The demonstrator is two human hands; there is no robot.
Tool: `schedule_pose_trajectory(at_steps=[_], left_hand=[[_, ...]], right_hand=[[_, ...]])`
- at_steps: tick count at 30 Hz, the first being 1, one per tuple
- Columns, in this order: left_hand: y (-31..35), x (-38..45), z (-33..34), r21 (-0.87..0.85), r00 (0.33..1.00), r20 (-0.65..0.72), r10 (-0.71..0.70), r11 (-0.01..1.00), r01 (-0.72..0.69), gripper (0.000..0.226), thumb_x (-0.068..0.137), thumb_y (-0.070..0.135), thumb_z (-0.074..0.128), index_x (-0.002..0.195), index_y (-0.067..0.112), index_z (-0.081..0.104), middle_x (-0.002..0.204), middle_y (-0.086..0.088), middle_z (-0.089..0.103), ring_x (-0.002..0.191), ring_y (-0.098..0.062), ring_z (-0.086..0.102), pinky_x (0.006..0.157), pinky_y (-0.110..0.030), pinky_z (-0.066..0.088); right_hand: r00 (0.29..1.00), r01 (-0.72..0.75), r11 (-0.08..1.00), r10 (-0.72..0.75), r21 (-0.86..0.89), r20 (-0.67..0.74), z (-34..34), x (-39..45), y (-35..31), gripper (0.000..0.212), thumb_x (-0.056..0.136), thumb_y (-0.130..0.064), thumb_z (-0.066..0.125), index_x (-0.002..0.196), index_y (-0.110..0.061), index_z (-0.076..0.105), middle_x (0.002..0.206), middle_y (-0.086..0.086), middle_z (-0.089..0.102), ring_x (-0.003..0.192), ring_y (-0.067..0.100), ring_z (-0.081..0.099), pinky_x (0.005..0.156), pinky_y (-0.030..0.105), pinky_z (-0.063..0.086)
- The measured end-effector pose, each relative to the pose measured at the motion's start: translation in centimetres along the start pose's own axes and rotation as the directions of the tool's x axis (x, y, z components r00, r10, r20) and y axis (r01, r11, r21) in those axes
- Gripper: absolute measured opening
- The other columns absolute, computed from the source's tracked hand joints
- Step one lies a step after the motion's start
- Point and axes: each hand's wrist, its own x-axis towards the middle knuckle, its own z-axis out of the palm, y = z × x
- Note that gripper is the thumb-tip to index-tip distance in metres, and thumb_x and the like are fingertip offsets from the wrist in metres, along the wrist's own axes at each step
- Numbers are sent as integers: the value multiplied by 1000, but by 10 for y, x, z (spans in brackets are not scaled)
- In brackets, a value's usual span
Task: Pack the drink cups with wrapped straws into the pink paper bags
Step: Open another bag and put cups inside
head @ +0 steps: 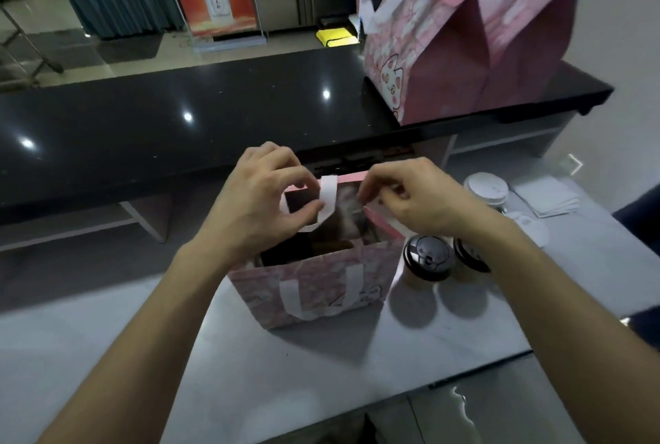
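Pale grey work counter [107,354] in front of me, glossy black bar top [143,114] behind it. Going left to right: my left hand [260,200] has thumb and fingers curled round the white handle [326,200] at the far rim of the open pink bag [314,286], my right hand [410,197] pinches that same rim just beside it. Bag's upright, mouth facing up, something dark inside that I can't make out. The black-lidded cups [426,257] stand just right of the bag, under my right wrist, so that hand's clearly the closer one for grabbing them, I'd guess. Two filled bags [464,61] sit up on the bar, far right.
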Motion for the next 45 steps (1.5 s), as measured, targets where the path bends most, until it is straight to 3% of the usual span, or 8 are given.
schedule_pose_trajectory(at_steps=[3, 8, 15, 23, 28, 33, 38, 45], left_hand=[[24, 26, 15, 4, 991, 96, 98, 995, -99, 27, 94, 44, 77, 109, 22, 81, 111, 3, 69, 108, -19, 60, 100, -42, 49], [48, 51, 37, 14, 976, 145, 165, 986, -169, 25, 96, 42, 79, 113, 24, 80, 118, 4, 70, 114, -20, 60, 103, -43, 46], [45, 51, 34, 26, 974, 177, 143, 988, -150, 28, 96, 44, 78, 117, 26, 79, 119, 6, 70, 115, -19, 61, 106, -43, 46], [11, 11, -8, 57, 979, 189, -79, 996, 69, 30, 93, 50, 71, 115, 32, 78, 114, 14, 69, 102, -9, 65, 93, -33, 57], [-5, -13, -20, 161, 877, 408, -253, 966, 204, 15, 92, 38, 81, 106, 34, 81, 96, 19, 72, 87, -4, 68, 80, -34, 64], [-12, -16, -7, 272, 803, 522, -287, 949, 162, 32, 93, 35, 80, 125, 37, 80, 114, 12, 77, 99, -9, 69, 88, -33, 62], [-28, -13, -4, 217, 861, 480, -167, 974, 68, 111, 68, 80, 73, 164, 35, 38, 159, 9, 51, 151, -16, 39, 132, -39, 14], [-36, -21, 11, 188, 842, 513, -166, 979, 78, 155, 47, 106, 66, 169, 28, 10, 172, 6, 26, 163, -15, 4, 126, -53, -31]], right_hand=[[985, -126, 990, 117, -63, -124, -7, -25, 42, 36, 91, -3, 58, 109, -26, 79, 107, -10, 78, 93, 1, 70, 81, 17, 52], [900, -225, 872, 358, -435, 250, 26, -49, 104, 99, 79, -50, 87, 163, -23, 43, 162, 1, 48, 148, 25, 45, 120, 36, 41], [911, -190, 845, 341, -499, 231, 32, -35, 106, 75, 73, -56, 85, 134, -22, 56, 122, 3, 56, 116, 29, 60, 92, 42, 55], [976, -82, 969, 32, -231, -214, -67, 9, 12, 88, 65, -80, 66, 142, -39, 57, 115, -8, 51, 104, 20, 57, 89, 39, 50], [994, 64, 992, -73, -107, -86, -57, 31, -33, 86, 62, -74, 66, 140, -37, 61, 124, -7, 56, 115, 17, 58, 99, 40, 55], [993, 112, 991, -109, -71, 48, -34, 38, -43, 79, 59, -73, 64, 133, -44, 62, 116, -16, 55, 110, 11, 58, 95, 36, 55], [985, 121, 990, -111, -72, 132, -25, 42, -34, 77, 60, -68, 68, 134, -51, 56, 119, -13, 56, 110, 11, 60, 96, 37, 57], [917, 150, 948, -27, -280, 399, 4, 65, -31, 87, 63, -59, 92, 138, -48, 49, 118, -16, 55, 106, 10, 59, 86, 33, 58]])
